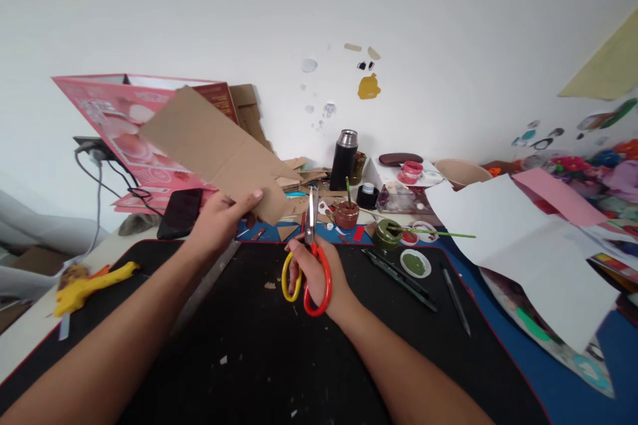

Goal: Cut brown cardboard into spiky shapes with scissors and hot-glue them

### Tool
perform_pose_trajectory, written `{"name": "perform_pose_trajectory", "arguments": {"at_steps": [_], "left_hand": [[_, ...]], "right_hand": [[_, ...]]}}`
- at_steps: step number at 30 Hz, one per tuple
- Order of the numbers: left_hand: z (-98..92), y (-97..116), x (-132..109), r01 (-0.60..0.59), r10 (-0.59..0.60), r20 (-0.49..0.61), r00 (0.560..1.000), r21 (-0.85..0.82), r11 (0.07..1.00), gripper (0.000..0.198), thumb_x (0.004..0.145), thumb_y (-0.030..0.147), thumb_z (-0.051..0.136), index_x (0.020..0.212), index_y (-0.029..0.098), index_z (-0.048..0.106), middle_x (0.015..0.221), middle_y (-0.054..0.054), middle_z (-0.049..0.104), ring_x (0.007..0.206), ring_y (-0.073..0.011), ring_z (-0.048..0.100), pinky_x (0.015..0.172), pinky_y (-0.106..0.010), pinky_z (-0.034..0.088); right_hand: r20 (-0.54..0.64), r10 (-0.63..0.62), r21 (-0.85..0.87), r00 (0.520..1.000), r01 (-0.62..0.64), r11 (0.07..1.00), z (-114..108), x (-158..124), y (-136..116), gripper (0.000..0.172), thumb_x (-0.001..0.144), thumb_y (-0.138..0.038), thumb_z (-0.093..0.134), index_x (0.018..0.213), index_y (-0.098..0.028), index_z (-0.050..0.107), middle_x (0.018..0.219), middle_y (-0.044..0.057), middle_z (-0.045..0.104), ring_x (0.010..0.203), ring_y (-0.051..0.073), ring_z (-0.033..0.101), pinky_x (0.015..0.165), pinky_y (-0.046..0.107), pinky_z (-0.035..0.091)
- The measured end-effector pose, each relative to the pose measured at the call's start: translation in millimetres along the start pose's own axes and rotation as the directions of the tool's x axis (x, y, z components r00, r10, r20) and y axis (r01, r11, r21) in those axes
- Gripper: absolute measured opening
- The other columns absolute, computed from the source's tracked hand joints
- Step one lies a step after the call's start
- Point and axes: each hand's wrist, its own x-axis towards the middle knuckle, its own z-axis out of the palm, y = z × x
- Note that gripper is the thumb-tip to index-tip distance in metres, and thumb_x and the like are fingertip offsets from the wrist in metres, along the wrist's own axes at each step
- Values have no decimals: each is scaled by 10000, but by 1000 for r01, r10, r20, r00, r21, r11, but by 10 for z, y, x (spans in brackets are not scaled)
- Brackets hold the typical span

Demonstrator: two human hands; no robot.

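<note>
My left hand (pixel 224 216) pinches a long piece of brown cardboard (pixel 214 143) near its lower right end, thumb on the face towards me. The cardboard is raised above the back of the mat and slants up to the left. My right hand (pixel 319 272) grips a pair of scissors (pixel 310 226) with one yellow and one red handle loop. Their blades point up and away from me, slightly parted at the tips, with nothing between them. A short gap separates the scissors from the cardboard's right end.
A black mat (pixel 259 358) with small scraps covers the desk front. At left lie a yellow glue gun (pixel 94 285) and a phone (pixel 180 212). Behind stand a pink bag (pixel 134 133), a black flask (pixel 343 159) and paint jars (pixel 386 234). White paper (pixel 518 232) is at right.
</note>
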Motion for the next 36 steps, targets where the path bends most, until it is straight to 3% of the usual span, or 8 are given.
{"name": "perform_pose_trajectory", "arguments": {"at_steps": [7, 13, 18, 21, 24, 30, 33, 36], "left_hand": [[-309, 141, 159, 151, -142, 190, 971, -31, 988, 441, 626, 417, 1016, 926, 185, 791, 799, -95, 787, 614, -206, 699, 474, -248, 538], [-255, 184, 51, 292, -323, 538, 779, 145, 945, 355, 775, 502, 937, 927, 206, 811, 877, -109, 825, 682, -238, 759, 536, -277, 578], [-125, 115, 15, 235, -318, 628, 711, 214, 948, 330, 838, 500, 884, 990, 213, 826, 771, -49, 778, 495, -144, 610, 387, -204, 408], [-109, 84, 20, 219, -302, 637, 709, 208, 953, 311, 853, 507, 870, 924, 208, 823, 714, -34, 744, 477, -141, 592, 396, -216, 429], [-156, 103, 37, 203, -307, 655, 690, 232, 951, 329, 849, 538, 866, 862, 214, 818, 693, -29, 732, 489, -159, 622, 430, -240, 480], [-295, 103, 100, 179, -409, 769, 491, 371, 911, 327, 921, 549, 815, 861, 227, 827, 791, -81, 832, 593, -184, 739, 531, -241, 528], [-328, 67, 124, 188, -419, 772, 477, 376, 907, 306, 930, 533, 816, 924, 230, 853, 833, -99, 855, 631, -192, 767, 545, -241, 529], [-328, 58, 126, 191, -417, 762, 496, 373, 908, 336, 913, 556, 825, 943, 224, 861, 836, -108, 856, 638, -212, 778, 541, -261, 531]], "right_hand": [[-111, -57, 12, 992, 59, 998, -107, 72, -129, 617, 877, -809, 738, 978, -209, 636, 513, -58, 605, 360, 152, 573, 375, 233, 483], [-102, -65, -5, 993, 65, 998, -152, 59, -189, 632, 872, -844, 737, 799, -237, 577, 521, -29, 609, 397, 166, 594, 393, 257, 489], [-165, -136, -71, 977, 125, 990, -219, 83, -149, 553, 885, -770, 779, 961, -232, 681, 698, 13, 718, 575, 240, 696, 482, 320, 539], [-190, -168, -97, 967, 152, 984, -253, 94, -131, 540, 889, -726, 797, 1105, -235, 733, 907, 64, 793, 824, 304, 770, 615, 364, 604], [-226, -173, -112, 959, 151, 982, -277, 89, -137, 537, 899, -718, 787, 1137, -239, 735, 902, 68, 787, 871, 319, 770, 659, 388, 620], [-317, -304, -197, 898, 252, 948, -326, 77, -212, 461, 941, -661, 767, 1087, -226, 728, 938, 83, 785, 939, 334, 767, 829, 452, 645], [-322, -355, -215, 878, 297, 930, -329, 68, -252, 428, 970, -619, 760, 1099, -213, 721, 1089, 113, 798, 1038, 326, 766, 1024, 494, 605], [-312, -359, -209, 880, 305, 929, -322, 61, -267, 450, 984, -609, 749, 1180, -205, 726, 1196, 144, 802, 1170, 354, 748, 1070, 514, 585]]}}
